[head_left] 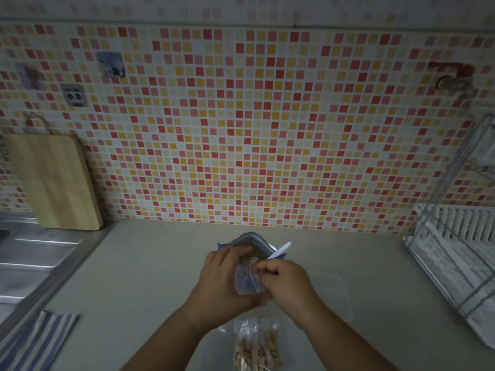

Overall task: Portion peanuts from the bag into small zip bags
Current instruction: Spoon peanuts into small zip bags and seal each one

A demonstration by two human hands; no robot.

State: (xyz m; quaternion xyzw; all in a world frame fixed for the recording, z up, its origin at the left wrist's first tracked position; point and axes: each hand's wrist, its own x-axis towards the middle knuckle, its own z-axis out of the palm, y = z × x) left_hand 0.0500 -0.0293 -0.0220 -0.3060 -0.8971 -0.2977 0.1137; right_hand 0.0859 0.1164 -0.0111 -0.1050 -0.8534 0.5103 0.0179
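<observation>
While I hold it just on my side of the peanut bag (250, 243), touching that bag's open top, the small zip bag (246, 281) looks clear with a faint bluish cast, crumpled and slack, and mostly unfilled. A few pale peanuts (251, 260) show at its mouth, right where it meets the peanut bag. Its long axis runs from me toward the peanut bag, with the mouth pointing at that bag and the closed bottom pointing back at me. The peanut bag itself is grey with blue edges and stands on the counter (150, 263), a white strip (280, 250) sticking out at its right side. My left hand (223, 277) is curled round the left side of the small zip bag, fingertips reaching up to the peanut bag's rim. My right hand (285, 281) is bunched, thumb and fingers pinching the small bag's right edge near the mouth; I cannot tell exactly which fingers grip. Further from the peanut bag, close to me, a filled zip bag (257, 344) of peanuts lies flat on the counter.
</observation>
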